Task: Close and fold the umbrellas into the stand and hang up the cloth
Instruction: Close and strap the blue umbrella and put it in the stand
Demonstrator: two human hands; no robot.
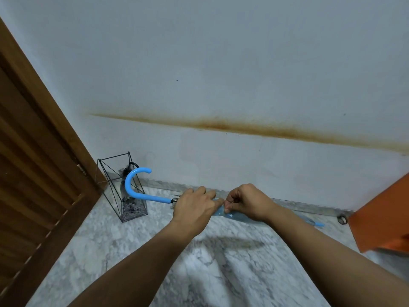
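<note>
Umbrella work is midway: my left hand [194, 204] grips the closed blue umbrella [234, 214], held level above the marble floor [124, 251], while my right hand [245, 202] pinches its strap. One dark umbrella [127, 173] already stands in the wire stand [110, 171]; stowing this one and hanging the cloth remain.

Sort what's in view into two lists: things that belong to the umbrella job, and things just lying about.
Part of the job:
- blue umbrella, closed, held level by both hands
- left hand gripping it near the handle
- right hand pinching its folds
- wire stand, a dark umbrella already inside

Just there:
- wooden door
- orange panel
- small ring by the baseboard
</note>
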